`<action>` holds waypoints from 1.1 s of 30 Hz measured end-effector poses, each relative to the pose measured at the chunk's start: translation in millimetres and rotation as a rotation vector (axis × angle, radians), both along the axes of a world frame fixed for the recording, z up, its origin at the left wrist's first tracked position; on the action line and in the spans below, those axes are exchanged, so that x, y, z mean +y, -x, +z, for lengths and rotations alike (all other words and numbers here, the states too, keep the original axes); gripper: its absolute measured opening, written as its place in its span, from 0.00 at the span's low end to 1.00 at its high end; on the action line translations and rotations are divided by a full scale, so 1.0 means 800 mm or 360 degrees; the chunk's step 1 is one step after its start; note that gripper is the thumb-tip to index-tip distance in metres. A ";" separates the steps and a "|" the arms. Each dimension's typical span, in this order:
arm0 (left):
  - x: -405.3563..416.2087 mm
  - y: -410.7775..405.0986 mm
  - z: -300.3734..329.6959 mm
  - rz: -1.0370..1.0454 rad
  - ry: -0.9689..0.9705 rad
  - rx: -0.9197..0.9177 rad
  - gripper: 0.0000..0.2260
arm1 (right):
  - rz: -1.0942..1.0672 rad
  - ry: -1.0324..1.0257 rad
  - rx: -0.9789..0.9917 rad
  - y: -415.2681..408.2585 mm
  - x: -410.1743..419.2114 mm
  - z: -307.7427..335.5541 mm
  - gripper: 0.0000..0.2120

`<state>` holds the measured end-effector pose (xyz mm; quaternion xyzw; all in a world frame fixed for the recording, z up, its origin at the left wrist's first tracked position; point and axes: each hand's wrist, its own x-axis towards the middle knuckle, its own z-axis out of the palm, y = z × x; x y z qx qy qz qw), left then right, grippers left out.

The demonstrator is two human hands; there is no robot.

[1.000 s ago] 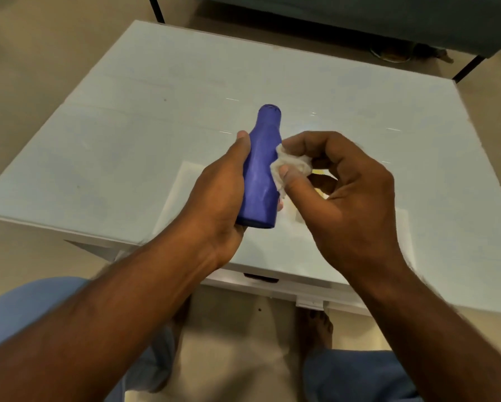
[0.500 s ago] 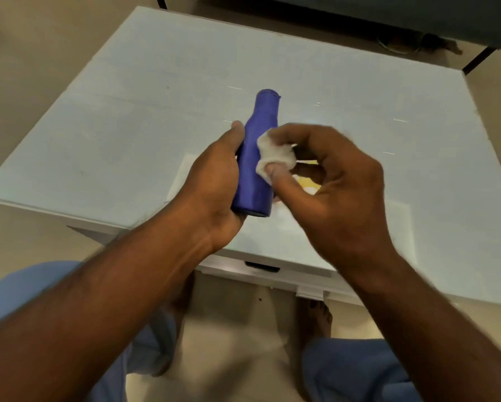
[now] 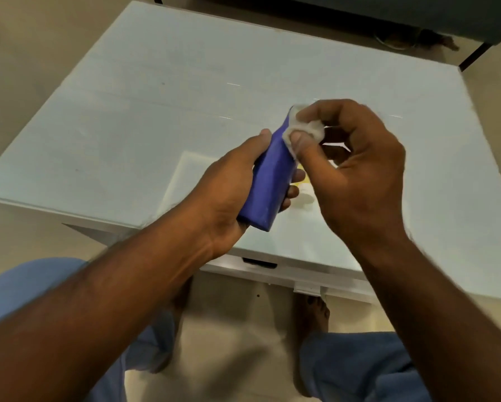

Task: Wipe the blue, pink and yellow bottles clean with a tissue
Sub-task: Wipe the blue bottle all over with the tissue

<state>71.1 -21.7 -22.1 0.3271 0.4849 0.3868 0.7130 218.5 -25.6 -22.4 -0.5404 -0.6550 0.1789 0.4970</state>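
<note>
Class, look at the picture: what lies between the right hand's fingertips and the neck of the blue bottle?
In the head view, a crumpled white tissue lies there: the right hand pinches it against the blue bottle, which the left hand grips.

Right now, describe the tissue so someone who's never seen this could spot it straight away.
Start at the pale table, then find the two hands raised over its near edge. The left hand grips a blue bottle; the right hand pinches the tissue against the bottle's top. It is the only white, crumpled wad.
</note>
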 end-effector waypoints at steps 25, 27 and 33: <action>0.008 0.005 0.005 0.0297 0.0154 -0.0326 0.17 | 0.0191 -0.0048 -0.0184 0.001 -0.004 -0.004 0.07; 0.008 0.006 0.006 0.0357 0.0148 -0.0327 0.16 | 0.0150 -0.0033 -0.0173 -0.001 -0.002 -0.005 0.07; 0.015 0.013 0.008 0.0392 0.0272 -0.0445 0.20 | 0.0581 -0.0159 -0.0303 0.025 -0.025 -0.005 0.09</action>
